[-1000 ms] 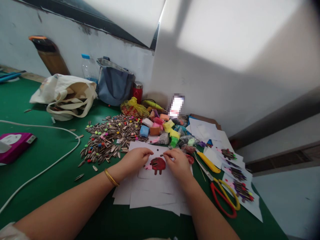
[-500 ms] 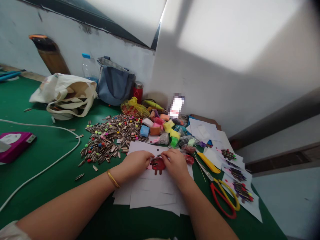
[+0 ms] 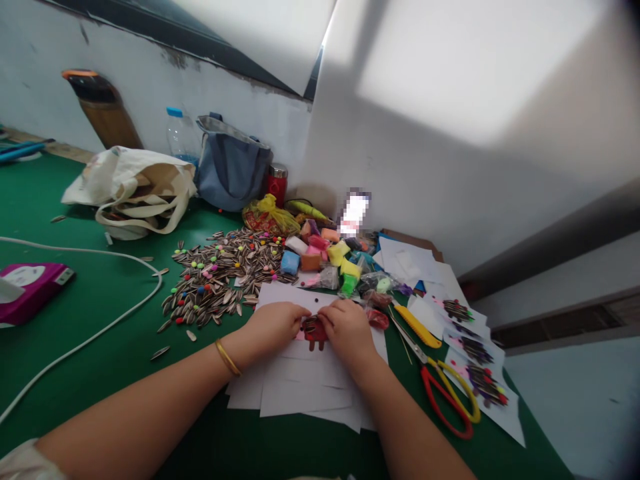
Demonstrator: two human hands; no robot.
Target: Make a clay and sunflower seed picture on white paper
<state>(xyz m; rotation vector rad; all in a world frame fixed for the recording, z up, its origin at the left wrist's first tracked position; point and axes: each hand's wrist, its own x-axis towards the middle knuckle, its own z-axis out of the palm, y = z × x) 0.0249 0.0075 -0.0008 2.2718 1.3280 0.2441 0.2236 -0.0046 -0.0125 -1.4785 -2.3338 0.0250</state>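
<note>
A small figure of dark red clay (image 3: 316, 333) with brown legs and a pink part at its left lies on a stack of white paper sheets (image 3: 305, 393). Several striped sunflower seeds (image 3: 311, 321) stick in its top. My right hand (image 3: 349, 333) is closed at the figure's upper right, thumb and forefinger pinching at a seed there. Fingers pressed together, my left hand (image 3: 275, 327) rests on the paper at the figure's left; whatever its fingertips hold is hidden. A small black dot (image 3: 316, 300) sits on the paper above the figure.
A heap of sunflower seeds with coloured balls (image 3: 220, 273) spreads at the left. Clay packets (image 3: 310, 262) lie behind the paper. Scissors (image 3: 447, 400), a yellow cutter (image 3: 417, 325) and finished seed figures (image 3: 483, 383) are at the right. A white cable (image 3: 110, 320) crosses the left.
My right hand has shifted slightly left, its fingertips now closer over the seeds on the red clay. My left hand has barely moved.
</note>
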